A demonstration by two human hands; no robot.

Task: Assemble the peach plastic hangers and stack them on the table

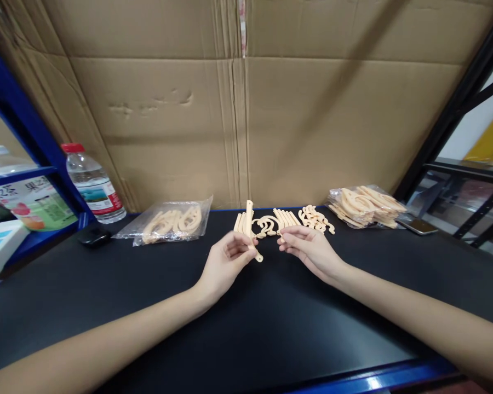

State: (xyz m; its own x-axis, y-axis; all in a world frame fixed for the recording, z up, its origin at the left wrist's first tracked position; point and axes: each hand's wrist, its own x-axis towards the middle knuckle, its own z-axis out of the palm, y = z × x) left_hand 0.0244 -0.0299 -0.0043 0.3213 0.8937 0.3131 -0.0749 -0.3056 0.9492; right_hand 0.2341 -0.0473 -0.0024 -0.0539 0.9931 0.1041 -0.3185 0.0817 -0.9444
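In the middle of the head view, my left hand (pixel 232 260) is closed around a pale wooden strip (pixel 249 219). The strip stands nearly upright, with a small hole near its top; a rounded end with a hole shows below my fingers. My right hand (pixel 310 249) is a short way to the right, thumb and fingers pinched together; whatever is between the fingertips is too small to make out. Behind both hands lie curved wooden pieces (pixel 267 223), a row of straight wooden strips (pixel 286 218) and a pile of small wavy wooden pieces (pixel 315 218).
Clear plastic bags of wooden parts lie at the left (pixel 175 221) and right (pixel 365 205) of the black table (pixel 246 339). A red-capped water bottle (pixel 94 186), a black computer mouse (pixel 94 235) and a phone (pixel 422 225) are farther out. Cardboard (pixel 156 120) stands behind.
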